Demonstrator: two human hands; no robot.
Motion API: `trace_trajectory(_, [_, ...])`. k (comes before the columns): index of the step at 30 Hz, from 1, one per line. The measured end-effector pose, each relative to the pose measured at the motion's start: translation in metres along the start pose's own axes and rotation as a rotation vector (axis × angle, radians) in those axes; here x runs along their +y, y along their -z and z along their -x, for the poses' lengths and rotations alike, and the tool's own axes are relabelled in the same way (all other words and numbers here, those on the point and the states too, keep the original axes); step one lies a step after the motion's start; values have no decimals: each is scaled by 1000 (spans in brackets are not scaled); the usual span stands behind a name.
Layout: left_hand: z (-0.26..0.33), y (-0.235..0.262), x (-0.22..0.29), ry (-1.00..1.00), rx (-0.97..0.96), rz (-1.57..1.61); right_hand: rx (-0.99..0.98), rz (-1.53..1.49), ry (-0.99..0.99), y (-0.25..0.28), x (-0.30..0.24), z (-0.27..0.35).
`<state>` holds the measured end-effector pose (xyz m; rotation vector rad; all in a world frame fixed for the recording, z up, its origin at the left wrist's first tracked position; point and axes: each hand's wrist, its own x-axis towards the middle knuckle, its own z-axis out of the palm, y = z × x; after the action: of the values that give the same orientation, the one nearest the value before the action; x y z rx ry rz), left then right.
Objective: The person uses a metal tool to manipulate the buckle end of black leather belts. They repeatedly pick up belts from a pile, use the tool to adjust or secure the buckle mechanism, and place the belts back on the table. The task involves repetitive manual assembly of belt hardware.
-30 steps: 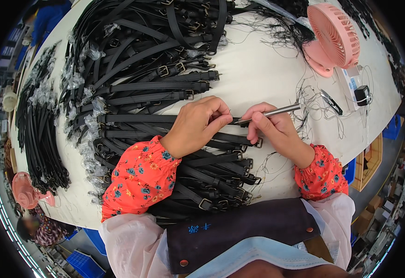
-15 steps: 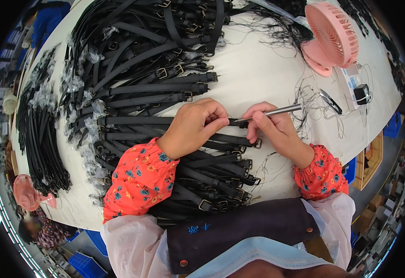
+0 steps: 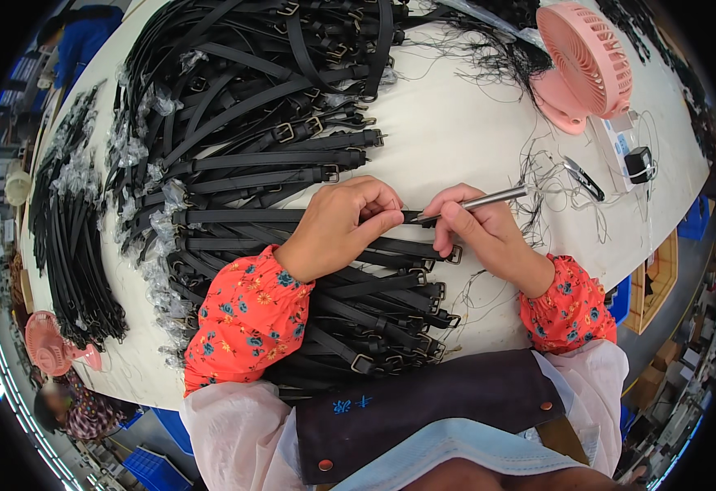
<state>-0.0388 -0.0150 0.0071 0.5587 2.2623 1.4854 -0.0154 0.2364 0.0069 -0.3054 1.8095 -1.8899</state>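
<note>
Near the middle of the table, my left hand (image 3: 337, 221) is closed, thumb and forefinger pinched at the buckle end of a black belt (image 3: 243, 216). Those fingers hide part of the belt. My right hand (image 3: 481, 229) grips a slim silver pen-shaped tool (image 3: 497, 197) between thumb and fingers. The tool's thin tip points left and meets the belt end just beside my left fingertips; whether it touches a thread there is too small to tell. More black belts (image 3: 374, 284) with metal buckles lie in rows below and above my hands.
A pink fan (image 3: 583, 61) stands at the far right. Below it lie black thread snips (image 3: 583, 179), loose threads and a black plug adapter (image 3: 639, 165). Clear plastic wrap (image 3: 166, 245) bunches around the belts at left. Another belt bundle (image 3: 80, 278) and a second pink fan (image 3: 47, 342) are farther left.
The silver tool has shifted slightly left and down, its tip now farther along the belt end toward my left fingers. My left hand stays nearly in place.
</note>
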Motion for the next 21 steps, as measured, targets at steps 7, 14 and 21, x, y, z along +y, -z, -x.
trace_trajectory(7, [0,-1,1,-38,21,-1,-1,1,-12,-1,-3,0])
trace_trajectory(14, [1,3,2,39,99,92,29,-10,53,-1,1,0])
trace_trajectory(21, [3,-10,10,-119,87,-147,73,12,81,1,2,0])
